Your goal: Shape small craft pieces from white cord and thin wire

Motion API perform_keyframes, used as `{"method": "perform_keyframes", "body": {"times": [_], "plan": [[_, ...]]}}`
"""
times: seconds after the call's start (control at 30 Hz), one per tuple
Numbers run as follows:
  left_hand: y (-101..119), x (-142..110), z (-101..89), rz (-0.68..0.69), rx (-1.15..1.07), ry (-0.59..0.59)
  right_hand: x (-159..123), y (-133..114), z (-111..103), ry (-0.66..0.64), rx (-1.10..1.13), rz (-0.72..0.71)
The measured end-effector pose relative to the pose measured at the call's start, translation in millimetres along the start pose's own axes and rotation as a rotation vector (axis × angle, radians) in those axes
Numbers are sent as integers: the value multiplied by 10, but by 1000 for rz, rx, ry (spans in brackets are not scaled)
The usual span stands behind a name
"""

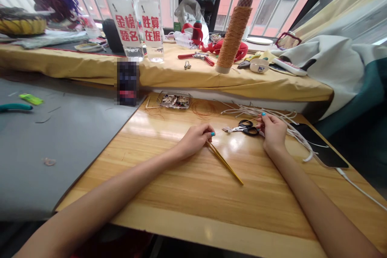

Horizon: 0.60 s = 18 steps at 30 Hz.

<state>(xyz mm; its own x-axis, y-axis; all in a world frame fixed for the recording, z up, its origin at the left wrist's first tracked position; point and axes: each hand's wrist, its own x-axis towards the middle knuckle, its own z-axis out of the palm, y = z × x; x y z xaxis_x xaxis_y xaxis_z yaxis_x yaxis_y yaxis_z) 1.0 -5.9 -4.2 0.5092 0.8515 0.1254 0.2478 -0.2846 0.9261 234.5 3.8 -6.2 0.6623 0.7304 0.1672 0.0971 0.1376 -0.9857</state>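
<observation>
My left hand [196, 139] rests on the wooden table [181, 193], fingers closed in a pinch on a thin golden-yellow cord [225, 163] that runs down and to the right across the wood. My right hand [273, 131] is closed too, pinching a thin strand beside the black-handled scissors [244, 128], which lie on the table just left of it. A tangle of white cords [272, 113] lies behind and to the right of my right hand.
A small clear tray of beads [174, 100] and a coil of orange thread [203, 109] sit at the table's back. A dark phone [320, 149] lies right. The yellow-clothed shelf holds two water bottles [133, 12], an orange thread cone [234, 34] and red pliers [196, 57]. A grey mat [60, 145] lies left.
</observation>
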Motion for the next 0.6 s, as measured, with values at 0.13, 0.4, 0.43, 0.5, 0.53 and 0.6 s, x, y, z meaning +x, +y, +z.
{"method": "perform_keyframes", "body": {"times": [0.13,0.4,0.43,0.5,0.53,0.6], "plan": [[-15,0,-4,14,11,-6,18,-2,-18,11,-8,-7],[-9,-10,0,19,11,-8,43,7,-36,13,-6,3],[-11,-8,0,23,10,-9,48,9,-39,15,-5,3],[-14,-5,-1,30,10,-11,59,11,-46,19,-4,1],[-14,-4,-1,33,17,-11,64,11,-49,20,-5,-1],[-8,-9,-3,42,44,-4,69,6,-55,20,-9,-6]]}}
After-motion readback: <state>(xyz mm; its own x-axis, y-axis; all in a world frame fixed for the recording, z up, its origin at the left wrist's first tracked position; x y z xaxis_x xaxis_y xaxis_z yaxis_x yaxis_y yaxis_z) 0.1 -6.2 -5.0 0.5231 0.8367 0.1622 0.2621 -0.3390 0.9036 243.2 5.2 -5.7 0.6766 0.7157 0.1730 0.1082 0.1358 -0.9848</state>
